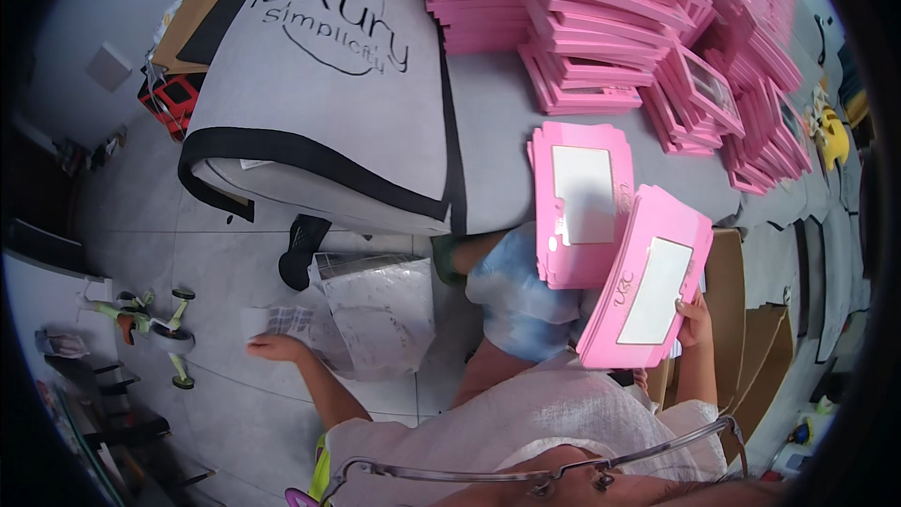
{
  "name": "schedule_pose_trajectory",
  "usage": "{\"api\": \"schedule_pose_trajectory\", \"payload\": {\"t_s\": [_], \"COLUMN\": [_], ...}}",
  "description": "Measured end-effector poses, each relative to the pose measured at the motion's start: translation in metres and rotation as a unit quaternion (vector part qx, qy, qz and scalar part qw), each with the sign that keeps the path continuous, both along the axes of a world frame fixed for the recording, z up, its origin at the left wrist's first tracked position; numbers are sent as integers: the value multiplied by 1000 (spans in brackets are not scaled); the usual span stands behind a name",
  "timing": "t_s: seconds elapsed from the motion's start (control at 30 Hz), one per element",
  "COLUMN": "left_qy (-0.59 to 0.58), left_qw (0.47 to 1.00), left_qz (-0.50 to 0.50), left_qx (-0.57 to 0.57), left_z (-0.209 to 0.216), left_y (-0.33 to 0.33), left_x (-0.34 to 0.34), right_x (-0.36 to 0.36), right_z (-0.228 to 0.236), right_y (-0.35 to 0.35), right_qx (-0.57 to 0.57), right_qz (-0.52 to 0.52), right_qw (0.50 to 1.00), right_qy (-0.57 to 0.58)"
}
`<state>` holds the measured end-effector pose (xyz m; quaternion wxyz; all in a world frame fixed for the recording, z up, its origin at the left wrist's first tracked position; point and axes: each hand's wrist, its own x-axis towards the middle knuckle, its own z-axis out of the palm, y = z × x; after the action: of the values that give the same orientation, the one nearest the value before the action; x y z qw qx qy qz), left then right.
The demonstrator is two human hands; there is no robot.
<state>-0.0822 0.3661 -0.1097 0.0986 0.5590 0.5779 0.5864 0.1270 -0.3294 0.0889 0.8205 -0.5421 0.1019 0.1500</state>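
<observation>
I have the right hand [694,321] grasping a pink stack [648,305] by its right edge, out past the sofa's [493,178] near edge; a second stack [577,268] overlaps that edge. The left hand [274,347] is at a printed sheet [293,321]; from here I can't tell whether it grips. The pink piles [601,47] toward the sofa's far right corner look done; these two stacks seem left.

Floor [225,263] free leftward, pink panels [654,289] obstructing right, frame stacks [601,38] beyond
</observation>
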Motion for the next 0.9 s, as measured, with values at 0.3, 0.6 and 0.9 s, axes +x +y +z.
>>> {"api": "schedule_pose_trajectory", "payload": {"t_s": [0.3, 0.6, 0.9], "left_qy": [-178, -335, -211], "left_qw": [951, 813, 645], "left_qz": [-135, -477, -694], "left_qx": [212, 13, -242], "left_z": [248, 272, 286], "left_y": [-115, -225, -347], "left_x": [6, 18, 109], "right_x": [33, 50, 3], "right_z": [-6, 16, -53], "right_y": [-7, -5, 60], "right_qx": [93, 88, -51], "right_qz": [111, 196, 145], "right_qw": [989, 976, 980], "right_qy": [-26, -35, -123]}}
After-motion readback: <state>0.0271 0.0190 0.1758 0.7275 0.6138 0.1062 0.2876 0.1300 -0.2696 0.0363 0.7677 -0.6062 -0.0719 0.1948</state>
